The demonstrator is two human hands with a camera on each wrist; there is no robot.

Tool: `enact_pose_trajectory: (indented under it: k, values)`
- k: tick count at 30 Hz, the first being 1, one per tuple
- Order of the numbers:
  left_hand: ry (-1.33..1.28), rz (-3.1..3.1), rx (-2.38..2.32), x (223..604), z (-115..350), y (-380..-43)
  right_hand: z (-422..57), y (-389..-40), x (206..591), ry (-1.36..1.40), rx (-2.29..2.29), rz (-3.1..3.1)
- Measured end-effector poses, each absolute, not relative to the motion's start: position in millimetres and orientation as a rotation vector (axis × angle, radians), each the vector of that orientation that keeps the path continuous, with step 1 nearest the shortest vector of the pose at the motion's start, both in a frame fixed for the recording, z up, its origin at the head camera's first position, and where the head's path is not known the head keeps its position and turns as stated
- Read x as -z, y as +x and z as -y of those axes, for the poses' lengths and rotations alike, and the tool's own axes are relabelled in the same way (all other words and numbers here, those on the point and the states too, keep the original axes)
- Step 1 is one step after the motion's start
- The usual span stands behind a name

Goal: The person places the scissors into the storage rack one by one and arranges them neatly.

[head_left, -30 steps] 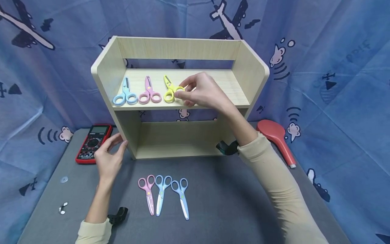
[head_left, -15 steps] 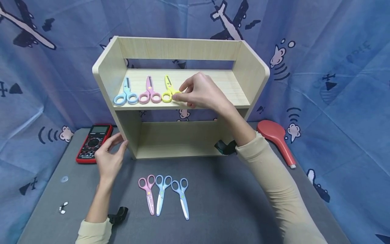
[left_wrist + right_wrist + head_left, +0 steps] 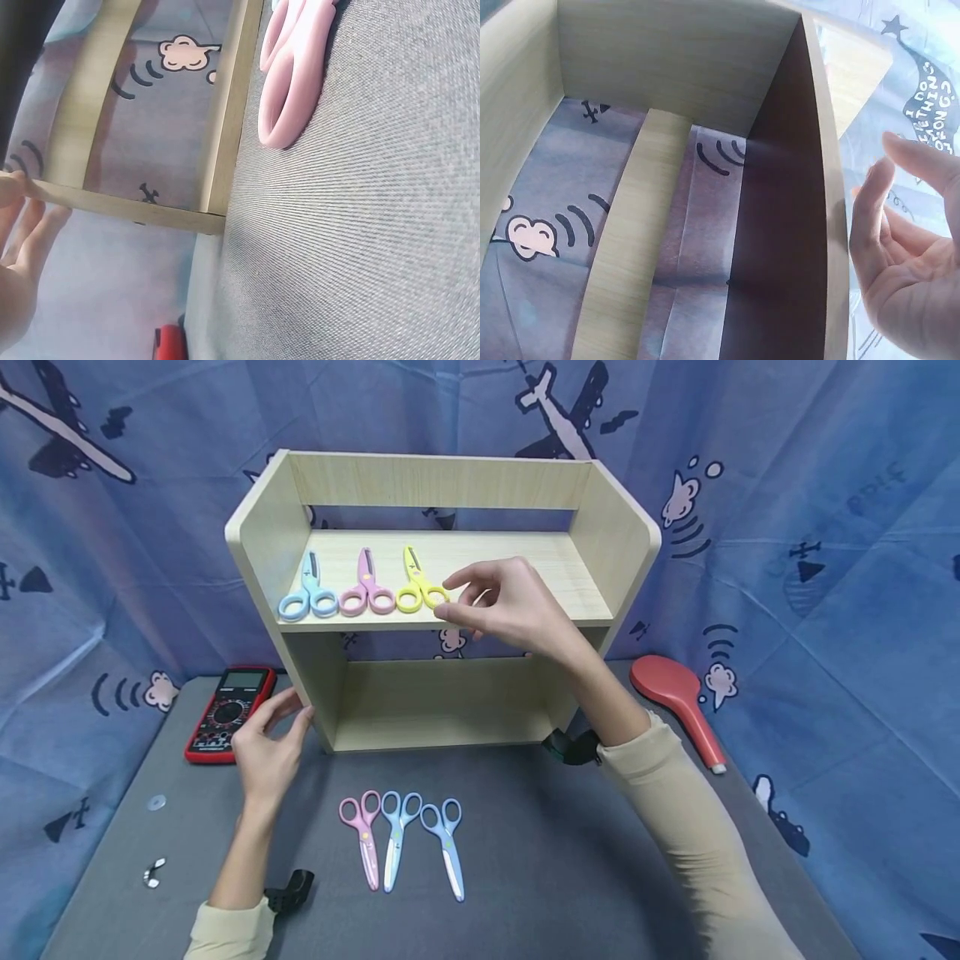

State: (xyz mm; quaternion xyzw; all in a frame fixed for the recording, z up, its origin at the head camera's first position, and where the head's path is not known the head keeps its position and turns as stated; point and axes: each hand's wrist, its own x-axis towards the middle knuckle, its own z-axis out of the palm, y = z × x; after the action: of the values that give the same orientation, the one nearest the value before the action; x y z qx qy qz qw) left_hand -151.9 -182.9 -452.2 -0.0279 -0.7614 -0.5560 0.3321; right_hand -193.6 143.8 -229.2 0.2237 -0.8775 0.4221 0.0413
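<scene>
My left hand grips the front edge of the left side panel of a pale wooden shelf. In the left wrist view, its thumb and fingers lie on either side of that panel. My right hand is at the yellow scissors, thumb and forefinger apart beside the right handle loop. Nothing shows between those fingers in the right wrist view. Left of the yellow pair on the upper board lie pink scissors and light blue scissors, all with blades pointing back.
On the grey table before the shelf lie pink scissors and two blue pairs. A red multimeter is at left, with a clear disc and a small metal piece. A red paddle-shaped object lies at right.
The yellow scissors have shifted slightly left and straightened beside the pink pair. My right hand has let go of them and drawn a little right and toward me. My left hand stays put.
</scene>
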Motion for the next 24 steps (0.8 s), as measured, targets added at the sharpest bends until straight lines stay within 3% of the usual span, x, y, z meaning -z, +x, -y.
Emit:
enact_pose_trajectory:
  k: [9, 24]
  values:
    - [-0.077, 1.973, 1.463, 452, 182, -152, -160, -154, 252, 1.006, -1.427, 2.542]
    - [-0.067, 1.981, 1.476, 452, 182, -152, -160, -133, 360, 1.303, -1.482, 2.862]
